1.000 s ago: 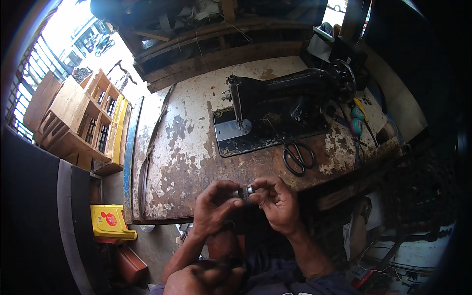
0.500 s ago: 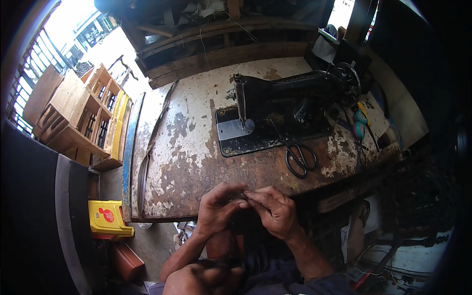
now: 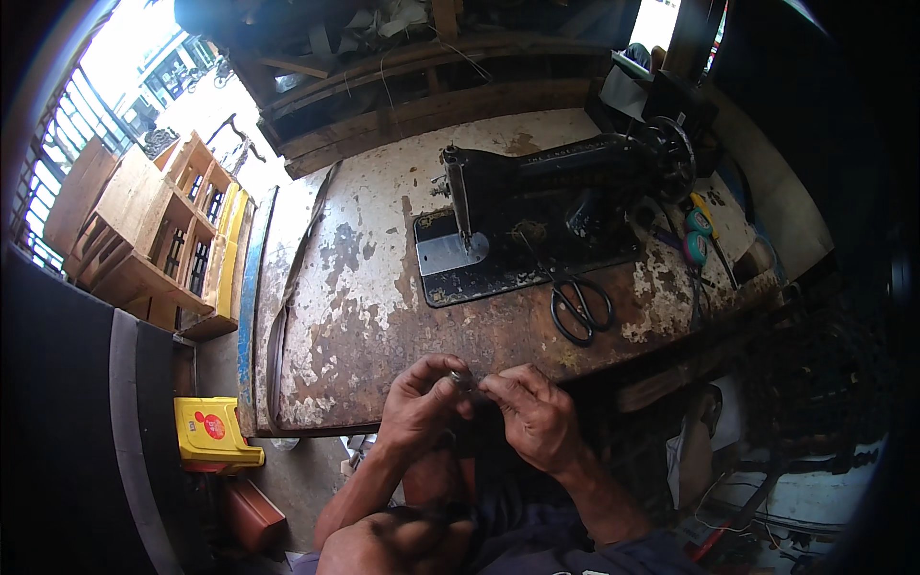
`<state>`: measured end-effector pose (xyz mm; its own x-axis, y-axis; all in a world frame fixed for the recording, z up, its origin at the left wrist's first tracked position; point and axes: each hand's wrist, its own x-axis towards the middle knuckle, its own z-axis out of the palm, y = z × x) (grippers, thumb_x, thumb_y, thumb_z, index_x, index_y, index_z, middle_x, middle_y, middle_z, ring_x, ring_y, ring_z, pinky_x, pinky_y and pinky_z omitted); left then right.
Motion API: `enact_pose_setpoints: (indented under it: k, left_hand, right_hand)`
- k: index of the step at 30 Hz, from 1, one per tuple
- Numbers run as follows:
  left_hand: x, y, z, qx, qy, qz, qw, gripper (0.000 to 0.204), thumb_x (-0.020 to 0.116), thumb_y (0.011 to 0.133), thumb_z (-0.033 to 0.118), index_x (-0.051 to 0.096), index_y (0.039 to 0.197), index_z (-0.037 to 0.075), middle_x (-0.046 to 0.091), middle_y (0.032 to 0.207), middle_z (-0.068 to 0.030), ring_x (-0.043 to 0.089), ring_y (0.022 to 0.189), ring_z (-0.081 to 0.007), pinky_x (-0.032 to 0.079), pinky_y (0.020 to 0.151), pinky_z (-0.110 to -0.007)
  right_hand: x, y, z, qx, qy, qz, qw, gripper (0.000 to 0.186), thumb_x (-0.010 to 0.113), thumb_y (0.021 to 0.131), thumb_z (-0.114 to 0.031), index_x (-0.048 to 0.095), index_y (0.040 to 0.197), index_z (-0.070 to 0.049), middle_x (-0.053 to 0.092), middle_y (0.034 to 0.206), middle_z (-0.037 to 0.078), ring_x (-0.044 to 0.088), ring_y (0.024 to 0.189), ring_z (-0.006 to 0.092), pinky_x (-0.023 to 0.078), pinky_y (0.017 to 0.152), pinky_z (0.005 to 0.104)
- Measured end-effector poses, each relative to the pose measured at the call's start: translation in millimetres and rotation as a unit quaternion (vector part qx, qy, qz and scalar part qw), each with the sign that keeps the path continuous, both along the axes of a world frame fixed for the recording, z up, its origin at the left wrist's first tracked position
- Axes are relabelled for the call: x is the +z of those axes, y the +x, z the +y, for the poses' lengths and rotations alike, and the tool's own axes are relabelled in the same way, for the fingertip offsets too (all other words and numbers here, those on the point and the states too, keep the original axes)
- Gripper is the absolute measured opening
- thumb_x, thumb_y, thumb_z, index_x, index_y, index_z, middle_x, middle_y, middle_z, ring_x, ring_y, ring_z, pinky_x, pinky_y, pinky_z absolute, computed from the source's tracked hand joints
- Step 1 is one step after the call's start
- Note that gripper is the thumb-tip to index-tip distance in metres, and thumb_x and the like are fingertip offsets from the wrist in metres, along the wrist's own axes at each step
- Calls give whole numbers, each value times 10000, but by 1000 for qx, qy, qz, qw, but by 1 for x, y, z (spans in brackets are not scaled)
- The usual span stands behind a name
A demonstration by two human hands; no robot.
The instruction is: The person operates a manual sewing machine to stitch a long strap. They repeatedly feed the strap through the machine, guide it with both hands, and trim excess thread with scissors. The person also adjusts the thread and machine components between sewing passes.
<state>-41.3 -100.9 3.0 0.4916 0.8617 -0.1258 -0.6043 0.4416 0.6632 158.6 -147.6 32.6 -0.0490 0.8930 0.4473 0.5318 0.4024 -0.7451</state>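
Note:
Just off the front edge of the worn table (image 3: 355,383), my left hand (image 3: 417,402) pinches a small shiny metal piece, about the size of a bobbin (image 3: 462,379), between thumb and forefinger. My right hand (image 3: 539,417) is beside it, its thumb and fingertips pressed together close to the metal piece. Anything in the right fingertips is too small to make out. Beyond the hands stands a black sewing machine (image 3: 565,182) on its flat bed. Black-handled scissors (image 3: 582,311) lie with their blades on the bed and their handles over the table's near edge.
A dark strap (image 3: 302,254) runs along the table's left side. Small turquoise round items (image 3: 697,235) and tools lie right of the machine. On the left are wooden shelving (image 3: 177,230) and a yellow plastic stool (image 3: 211,431). A wooden rack (image 3: 431,105) borders the table's back.
My hands have drawn slightly apart. The metal piece now shows in my left fingertips, and the right fingertips have moved off to its right. The view has shifted slightly.

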Motion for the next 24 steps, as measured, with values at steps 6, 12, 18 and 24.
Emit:
enact_pose_setpoints:
  k: [6, 12, 18, 24]
  left_hand:
    - [-5, 3, 2, 63, 15, 65, 996, 243, 720, 1056, 161, 656, 1248, 25, 724, 1083, -114, 690, 806, -141, 573, 702, -275]
    - [-2, -11, 4, 53, 42, 107, 992, 227, 745, 1042, 157, 671, 1202, 14, 732, 1002, -78, 690, 754, -123, 564, 686, -255]
    - [1, -7, 6, 77, 58, 234, 967, 212, 741, 1043, 145, 686, 1196, 8, 718, 957, -50, 683, 761, -109, 555, 693, -250]
    - [0, -7, 10, 81, 25, 216, 973, 227, 738, 1050, 170, 691, 1197, 4, 714, 988, -48, 686, 759, -116, 550, 691, -250]
  right_hand:
    - [-9, -3, -8, 53, 48, -34, 997, 304, 751, 872, 66, 752, 1153, -47, 710, 1001, 102, 745, 914, 313, 624, 778, 398]
    - [-7, 26, -8, 4, -54, 7, 998, 235, 777, 883, 37, 771, 1091, -72, 738, 990, 87, 760, 898, 299, 623, 762, 390]
    - [0, 36, -19, 15, -67, 23, 997, 198, 797, 891, 18, 778, 1064, -77, 751, 991, 73, 763, 886, 259, 612, 746, 369]
    - [15, 36, -18, 20, -75, 37, 996, 170, 815, 898, -5, 788, 1049, -77, 751, 958, 78, 759, 854, 256, 601, 722, 352]
